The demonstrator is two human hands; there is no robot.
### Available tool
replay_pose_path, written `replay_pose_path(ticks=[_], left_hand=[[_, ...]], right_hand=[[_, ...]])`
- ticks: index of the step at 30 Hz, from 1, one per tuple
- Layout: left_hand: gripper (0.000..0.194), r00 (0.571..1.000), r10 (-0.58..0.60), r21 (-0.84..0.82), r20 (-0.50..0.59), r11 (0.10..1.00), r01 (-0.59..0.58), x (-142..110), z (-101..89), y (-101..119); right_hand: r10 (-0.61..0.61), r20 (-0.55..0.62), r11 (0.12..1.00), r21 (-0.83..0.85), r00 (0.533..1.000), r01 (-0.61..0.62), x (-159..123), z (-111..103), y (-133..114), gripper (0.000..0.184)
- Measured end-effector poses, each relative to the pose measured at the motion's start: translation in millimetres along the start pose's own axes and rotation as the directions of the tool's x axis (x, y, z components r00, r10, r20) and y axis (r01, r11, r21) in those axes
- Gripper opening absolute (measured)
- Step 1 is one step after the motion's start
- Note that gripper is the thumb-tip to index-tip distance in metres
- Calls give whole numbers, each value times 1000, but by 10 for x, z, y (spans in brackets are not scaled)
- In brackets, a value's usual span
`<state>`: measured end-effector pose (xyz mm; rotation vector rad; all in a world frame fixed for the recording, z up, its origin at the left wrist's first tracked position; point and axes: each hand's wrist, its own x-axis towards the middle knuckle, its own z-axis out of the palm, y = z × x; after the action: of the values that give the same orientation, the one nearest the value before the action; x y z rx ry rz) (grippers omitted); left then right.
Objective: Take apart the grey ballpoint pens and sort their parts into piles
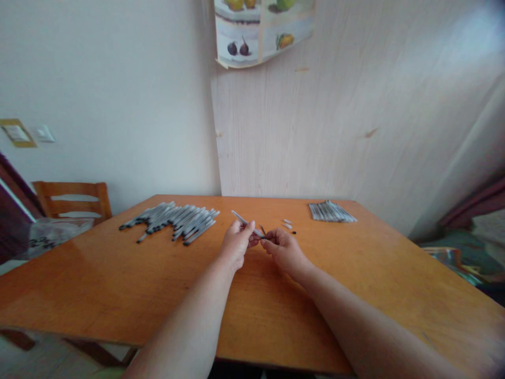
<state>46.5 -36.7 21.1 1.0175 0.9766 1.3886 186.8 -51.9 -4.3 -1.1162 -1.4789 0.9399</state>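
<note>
My left hand [235, 243] is closed around the barrel of a clear pen [239, 217], which slants up to the left. At the pen's lower, dark end are the pinched fingers of my right hand [284, 250]. A thin dark bit sticks up between the two hands; whether it belongs to the pen I cannot tell. Just beyond my right hand lie a few small whitish pieces [287, 226] and a small black piece [294, 232]. My fingers hide part of the pen's dark end.
A large spread of pens with dark ends [173, 221] covers the table's left side. A neater row of pens [331, 211] lies at the back right of the wooden table [169, 295]. A wooden chair [74, 197] stands at the left; a wall rises behind the table.
</note>
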Motion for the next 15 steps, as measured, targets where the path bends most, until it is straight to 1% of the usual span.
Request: replay_pose_path(ticks=[4,6,10,15], left_hand=[[34,1000,-2,-16,4,1000,2,-6,1,9],[34,1000,-4,-14,-3,1000,4,-13,3,12],[34,1000,-7,-9,-14,1000,7,-13,7,9],[33,999,-14,5,-30,1000,14,7,0,-2]], right_hand=[[71,41,997,20,997,-72,-11,4,-8,31],[81,62,996,28,995,-83,-18,6,-18,33],[36,43,999,22,998,-37,-17,2,-15,25],[-35,-10,996,-88,999,34,22,-8,80,21]])
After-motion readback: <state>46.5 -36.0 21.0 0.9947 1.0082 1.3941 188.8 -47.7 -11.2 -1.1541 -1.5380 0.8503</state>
